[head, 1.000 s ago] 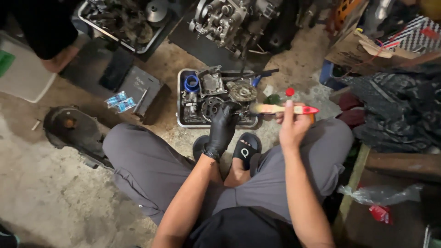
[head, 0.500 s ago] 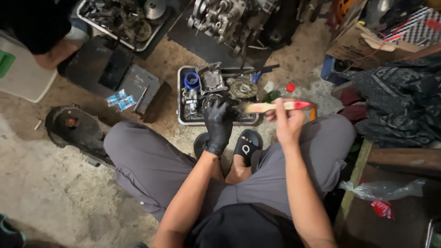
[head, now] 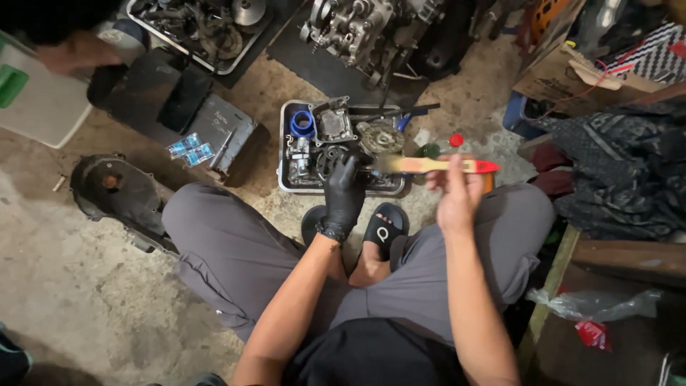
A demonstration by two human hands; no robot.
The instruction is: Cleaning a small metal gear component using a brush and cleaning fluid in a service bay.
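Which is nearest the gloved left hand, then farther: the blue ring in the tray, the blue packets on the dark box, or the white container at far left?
1. Blue ring, just up-left of the gloved left hand.
2. Blue packets, farther left.
3. White container, far left edge.

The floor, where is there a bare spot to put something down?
Bare floor lies left of the grey-trousered leg, below the round black cover. A strip runs between the parts tray and cardboard box. Around the gloved left hand and right hand, crowded.
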